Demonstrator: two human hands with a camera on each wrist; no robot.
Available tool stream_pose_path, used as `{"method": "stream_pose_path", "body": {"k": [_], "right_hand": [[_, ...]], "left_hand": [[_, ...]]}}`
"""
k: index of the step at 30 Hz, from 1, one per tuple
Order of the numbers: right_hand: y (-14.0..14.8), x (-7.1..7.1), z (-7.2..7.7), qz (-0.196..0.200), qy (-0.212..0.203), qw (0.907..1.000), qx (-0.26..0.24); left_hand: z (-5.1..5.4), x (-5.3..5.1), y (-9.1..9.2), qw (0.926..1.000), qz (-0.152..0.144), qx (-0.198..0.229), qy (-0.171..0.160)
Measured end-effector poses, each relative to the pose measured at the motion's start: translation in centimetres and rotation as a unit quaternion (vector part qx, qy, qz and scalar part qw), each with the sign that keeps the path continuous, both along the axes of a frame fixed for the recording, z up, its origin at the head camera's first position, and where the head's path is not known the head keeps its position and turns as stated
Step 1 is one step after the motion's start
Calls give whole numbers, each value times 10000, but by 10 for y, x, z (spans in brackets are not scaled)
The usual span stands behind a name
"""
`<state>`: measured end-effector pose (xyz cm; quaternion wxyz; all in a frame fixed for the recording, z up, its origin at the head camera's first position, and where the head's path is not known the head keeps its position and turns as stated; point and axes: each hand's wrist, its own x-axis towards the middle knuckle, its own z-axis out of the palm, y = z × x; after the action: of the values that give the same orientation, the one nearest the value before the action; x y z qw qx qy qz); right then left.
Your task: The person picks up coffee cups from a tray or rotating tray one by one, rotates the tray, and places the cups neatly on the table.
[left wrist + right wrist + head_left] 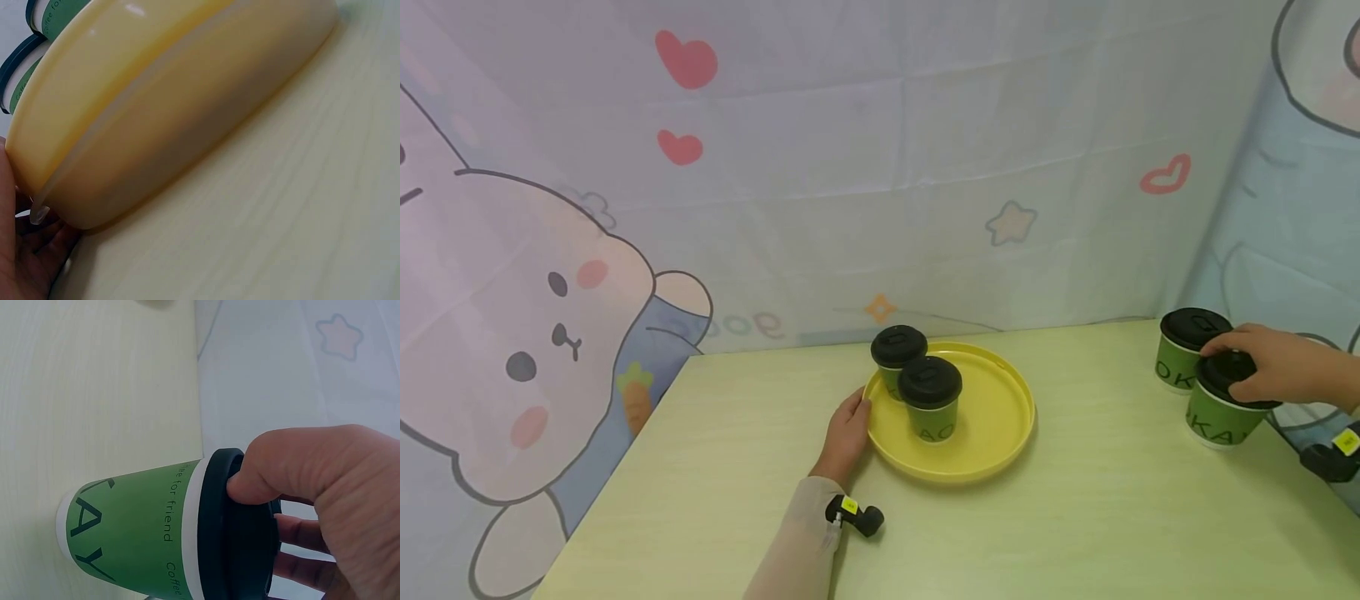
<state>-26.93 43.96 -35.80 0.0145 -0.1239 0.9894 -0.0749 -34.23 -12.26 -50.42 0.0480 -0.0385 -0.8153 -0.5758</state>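
My left hand (846, 435) grips the left rim of a round yellow tray (992, 454), thumb on the rim and fingers below it in the left wrist view. On the tray stand two green paper coffee cups with black lids, a rear cup (898, 346) and a front cup (931, 400). At the far right, my right hand (1292, 367) holds another lidded green coffee cup (1221, 421) by its black lid (219, 531), from above. Just behind that cup is a similar cup (1180, 362). All the cups are upright in the head view.
The pale yellow-green table (1075, 533) ends at the back against a hanging cloth (820, 208) printed with hearts, a star and cartoon animals. The cloth also borders the table's left and right sides.
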Motion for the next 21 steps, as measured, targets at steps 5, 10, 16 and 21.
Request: {"method": "stream_pose_path", "body": {"k": [5,10,16,21], "right_hand": [[1,-1,-2,-8,14,10000,-98],[2,-3,-3,38,-1,9998,-211],[3,-4,-5,52,39,9996,-275],[3,-4,-6,73,66,9995,-315]], "left_hand": [[0,0,0,10000,12,-5,-23],[0,-1,0,10000,8,-14,-24],[0,-2,0,10000,4,-52,-10],[0,-2,0,10000,-2,-67,-1]]}}
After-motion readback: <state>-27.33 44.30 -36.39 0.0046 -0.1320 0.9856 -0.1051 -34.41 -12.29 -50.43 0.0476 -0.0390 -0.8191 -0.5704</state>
